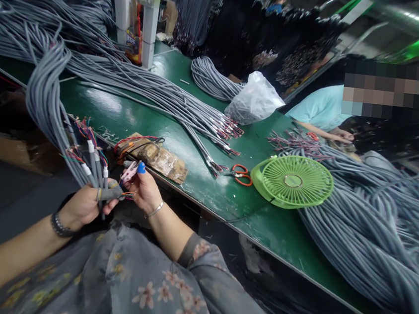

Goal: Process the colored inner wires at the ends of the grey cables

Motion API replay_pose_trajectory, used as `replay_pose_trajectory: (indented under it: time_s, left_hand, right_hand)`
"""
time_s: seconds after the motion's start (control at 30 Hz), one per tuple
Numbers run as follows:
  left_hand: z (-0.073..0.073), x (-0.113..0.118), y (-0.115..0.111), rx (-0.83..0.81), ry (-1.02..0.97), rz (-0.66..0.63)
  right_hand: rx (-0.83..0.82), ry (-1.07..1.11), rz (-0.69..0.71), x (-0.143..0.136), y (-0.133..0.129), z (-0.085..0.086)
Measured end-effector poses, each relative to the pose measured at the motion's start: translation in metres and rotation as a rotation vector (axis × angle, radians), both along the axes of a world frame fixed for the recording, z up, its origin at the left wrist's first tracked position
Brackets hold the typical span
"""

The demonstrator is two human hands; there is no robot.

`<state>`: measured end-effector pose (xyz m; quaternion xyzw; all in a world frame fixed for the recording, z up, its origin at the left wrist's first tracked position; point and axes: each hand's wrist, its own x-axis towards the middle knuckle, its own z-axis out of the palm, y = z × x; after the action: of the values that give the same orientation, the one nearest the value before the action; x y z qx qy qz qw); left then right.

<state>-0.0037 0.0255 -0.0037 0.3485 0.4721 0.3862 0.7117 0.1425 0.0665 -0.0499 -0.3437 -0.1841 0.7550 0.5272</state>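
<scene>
My left hand (90, 203) is closed round the ends of several grey cables (97, 171), whose stripped tips with white bands and thin coloured wires stick up above the fist. More thin coloured wires (128, 195) poke out between my two hands. Close beside it, my right hand (146, 193) pinches a small pink-and-white piece (130, 171); its exact kind I cannot make out. A blue covering (141, 168) sits on one digit of this hand. Just behind the hands, a block wrapped in brown tape (160, 159) lies at the table edge, with red and black leads on it.
Grey cable bundles (157, 86) lie across the green table (205, 201), and one bundle hangs over its edge. Orange-handled scissors (242, 175), a green fan (293, 181) and a clear plastic bag (255, 99) are further right. A co-worker in light blue (317, 106) sits across.
</scene>
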Motion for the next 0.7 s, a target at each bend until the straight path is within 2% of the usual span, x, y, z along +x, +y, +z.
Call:
replay_pose_trajectory:
  time_s: [0.17,0.4,0.57,0.7]
  left_hand:
    - [-0.004,0.001,0.001,-0.002,0.003,-0.006]
    - [0.0,-0.004,-0.011,0.02,0.044,0.03]
    - [0.002,-0.004,-0.024,0.041,0.048,0.085]
    - [0.004,0.003,-0.024,0.06,0.039,0.156]
  right_hand:
    - [-0.025,0.023,0.018,0.0,-0.002,0.001]
    - [-0.034,0.012,0.119,0.007,-0.004,0.002]
    - [0.026,-0.027,0.08,0.008,-0.01,0.0]
    - [0.042,-0.055,0.026,0.007,-0.012,-0.001]
